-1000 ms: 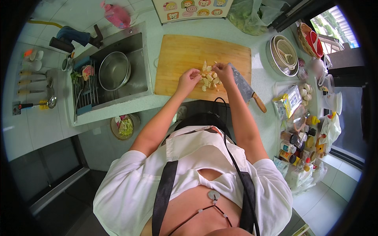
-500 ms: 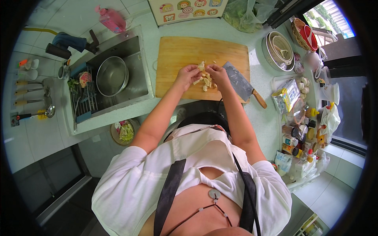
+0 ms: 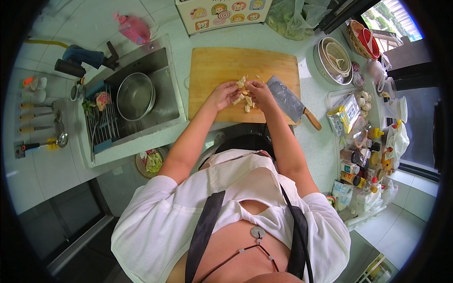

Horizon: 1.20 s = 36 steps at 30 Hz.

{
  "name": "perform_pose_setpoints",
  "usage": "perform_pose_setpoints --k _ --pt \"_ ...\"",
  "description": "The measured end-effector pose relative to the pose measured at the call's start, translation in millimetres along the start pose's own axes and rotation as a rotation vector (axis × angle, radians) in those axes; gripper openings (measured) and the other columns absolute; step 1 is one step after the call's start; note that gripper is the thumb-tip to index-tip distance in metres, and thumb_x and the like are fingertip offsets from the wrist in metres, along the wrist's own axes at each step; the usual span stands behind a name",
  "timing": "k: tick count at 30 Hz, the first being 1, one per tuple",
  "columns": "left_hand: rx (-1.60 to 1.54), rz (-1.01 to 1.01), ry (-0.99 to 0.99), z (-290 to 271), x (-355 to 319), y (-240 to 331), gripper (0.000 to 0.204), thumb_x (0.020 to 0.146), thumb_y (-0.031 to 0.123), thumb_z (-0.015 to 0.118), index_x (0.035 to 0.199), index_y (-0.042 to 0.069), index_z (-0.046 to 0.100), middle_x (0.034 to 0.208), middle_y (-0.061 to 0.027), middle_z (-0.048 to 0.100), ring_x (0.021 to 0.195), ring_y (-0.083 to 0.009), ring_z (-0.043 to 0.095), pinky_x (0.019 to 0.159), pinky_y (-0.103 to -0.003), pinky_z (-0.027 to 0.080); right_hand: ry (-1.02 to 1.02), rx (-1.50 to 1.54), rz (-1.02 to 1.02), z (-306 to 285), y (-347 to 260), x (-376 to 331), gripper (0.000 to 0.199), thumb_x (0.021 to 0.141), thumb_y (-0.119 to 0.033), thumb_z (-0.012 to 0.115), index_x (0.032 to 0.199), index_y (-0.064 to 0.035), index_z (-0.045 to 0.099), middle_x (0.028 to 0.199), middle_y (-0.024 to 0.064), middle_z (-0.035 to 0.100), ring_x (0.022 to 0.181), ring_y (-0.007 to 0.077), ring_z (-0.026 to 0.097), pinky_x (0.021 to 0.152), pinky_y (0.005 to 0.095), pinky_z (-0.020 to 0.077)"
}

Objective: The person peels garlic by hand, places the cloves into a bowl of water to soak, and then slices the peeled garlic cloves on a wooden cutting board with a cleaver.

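Over the wooden cutting board [image 3: 212, 66], my left hand [image 3: 223, 96] and my right hand [image 3: 259, 92] meet with fingers pinched together. Between the fingertips is a small pale garlic clove [image 3: 241, 82] with papery skin; the fingers partly hide it. Several pale cloves and bits of garlic skin [image 3: 247, 104] lie on the board just below and between my hands. Right of my right hand rests a cleaver [image 3: 285, 98], its wide blade flat on the board and its wooden handle [image 3: 312, 119] reaching past the edge onto the counter.
To the left, a metal bowl [image 3: 136, 96] sits in the sink [image 3: 172, 80] beside a drying rack [image 3: 104, 125]. At the right stand strainers [image 3: 334, 59], garlic bulbs [image 3: 364, 101] and several seasoning bottles [image 3: 350, 167]. A bag of greens [image 3: 292, 21] lies behind the board.
My hands stay together at nearly the same spot, with fingers shifting slightly around the clove. The whole view has moved a little; the cleaver and board lie as before.
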State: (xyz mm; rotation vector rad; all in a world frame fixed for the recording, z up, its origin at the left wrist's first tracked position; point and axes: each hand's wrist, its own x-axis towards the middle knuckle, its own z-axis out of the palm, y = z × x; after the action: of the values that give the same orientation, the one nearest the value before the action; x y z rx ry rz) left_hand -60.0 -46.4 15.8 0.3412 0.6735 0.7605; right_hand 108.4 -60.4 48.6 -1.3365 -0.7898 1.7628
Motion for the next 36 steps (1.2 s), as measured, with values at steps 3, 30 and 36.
perform_pose_setpoints --k 3,30,36 --pt "0.036 0.019 0.039 4.7 -2.0 0.4 0.017 0.084 0.008 0.047 0.099 0.001 0.051 0.084 -0.0064 0.058 0.076 -0.0136 0.058 0.066 -0.022 0.05 0.124 -0.196 -0.151 5.3 3.1 2.1 0.016 0.078 -0.017 0.057 0.075 -0.0018 0.058 0.061 -0.0029 0.051 0.051 0.0033 0.041 0.044 0.019 0.0311" --pt "0.605 0.3 0.175 12.5 1.3 -5.7 0.035 0.071 -0.007 0.052 0.105 0.0 0.048 0.093 -0.0069 0.052 0.079 -0.0126 0.054 0.066 -0.024 0.047 0.285 -0.242 -0.217 -0.2 12.1 0.8 0.017 0.076 -0.016 0.06 0.075 0.0002 0.057 0.061 -0.0008 0.053 0.053 0.0041 0.046 0.046 0.0197 0.0365" --pt "0.573 0.312 0.176 19.9 -8.8 2.3 0.033 0.071 -0.008 0.052 0.102 0.002 0.051 0.091 -0.0049 0.053 0.079 -0.0115 0.053 0.067 -0.022 0.046 0.245 -0.121 -0.126 5.2 9.5 -6.3 0.011 0.077 -0.01 0.056 0.082 -0.0006 0.053 0.068 0.0027 0.055 0.054 0.0087 0.054 0.047 0.0202 0.0438"
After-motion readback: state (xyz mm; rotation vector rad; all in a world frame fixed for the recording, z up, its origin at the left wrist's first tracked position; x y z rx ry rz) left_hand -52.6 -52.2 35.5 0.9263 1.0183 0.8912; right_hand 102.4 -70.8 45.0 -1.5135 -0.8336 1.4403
